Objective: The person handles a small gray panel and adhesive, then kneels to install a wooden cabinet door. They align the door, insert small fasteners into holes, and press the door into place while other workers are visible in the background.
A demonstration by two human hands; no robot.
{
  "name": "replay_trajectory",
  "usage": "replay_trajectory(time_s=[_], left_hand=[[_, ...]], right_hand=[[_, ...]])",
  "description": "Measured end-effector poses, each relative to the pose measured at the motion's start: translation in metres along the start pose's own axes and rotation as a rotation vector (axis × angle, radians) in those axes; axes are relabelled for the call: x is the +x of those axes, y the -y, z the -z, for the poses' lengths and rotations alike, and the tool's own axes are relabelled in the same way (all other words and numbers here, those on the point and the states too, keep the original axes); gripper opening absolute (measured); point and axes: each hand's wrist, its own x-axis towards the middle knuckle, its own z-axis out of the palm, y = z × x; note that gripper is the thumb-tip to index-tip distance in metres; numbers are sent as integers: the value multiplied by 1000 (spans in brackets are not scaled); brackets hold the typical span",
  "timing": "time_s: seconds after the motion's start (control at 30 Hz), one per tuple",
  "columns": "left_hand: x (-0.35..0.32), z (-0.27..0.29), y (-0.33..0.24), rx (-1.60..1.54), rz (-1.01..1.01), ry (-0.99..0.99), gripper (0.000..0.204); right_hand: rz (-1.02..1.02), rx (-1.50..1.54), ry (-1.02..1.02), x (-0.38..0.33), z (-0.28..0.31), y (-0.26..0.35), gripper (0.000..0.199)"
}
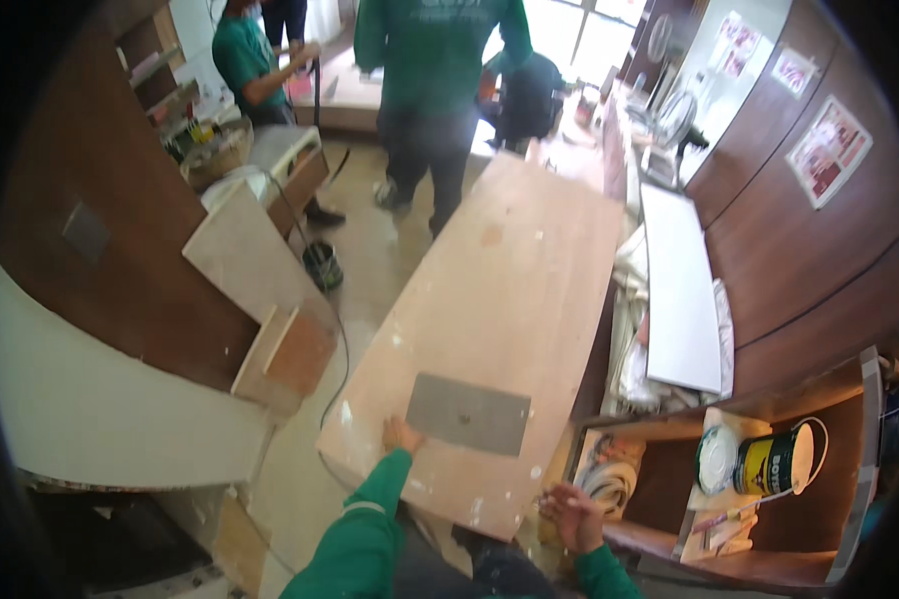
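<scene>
Gray rectangular sheet [489,421] lies on counter [489,299] | 3 o'clock from open left hand [401,435] | 10 o'clock from half-curled right hand [575,515], grip unclear

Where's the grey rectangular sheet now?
Head view, lower middle: the grey sheet lies on the near half of the pale wooden panel, its left edge beside the left hand.

Brightly lit by daylight through windows [559,38] far beyond the left fingers [397,427]. Walled in brown panels [769,225] to their right, with pale floor [375,270] ahead.
</scene>
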Motion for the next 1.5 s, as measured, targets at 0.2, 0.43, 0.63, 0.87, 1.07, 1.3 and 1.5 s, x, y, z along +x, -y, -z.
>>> replay_trajectory(time_s=[0.2, 0.43, 0.63, 0.87, 1.07, 1.3, 1.5], left_hand=[[-20, 27, -33, -180, 263, 234, 96], [-13, 20, -46, -298, 246, 385, 66], [-8, -25, -26, -4, 87, 327, 103], [-19, 19, -44, -349, 422, 94, 70], [-3, 1, -25, -477, 372, 131, 64], [-14, 46, 14, -1153, 302, 822, 31], [-50, 136, 30, -1254, 307, 747, 18]], right_hand=[[-25, -14, -1, 2, -8, -2, 40], [-34, -35, 34, -7, -5, -8, 42], [11, -50, 76, 0, -9, -17, 48], [-42, -115, 77, 83, 13, -21, 51], [77, -80, -6, 217, 46, -37, 50], [-19, -116, 103, 202, 9, -33, 50], [-63, 32, 208, 132, -60, -34, 48]])
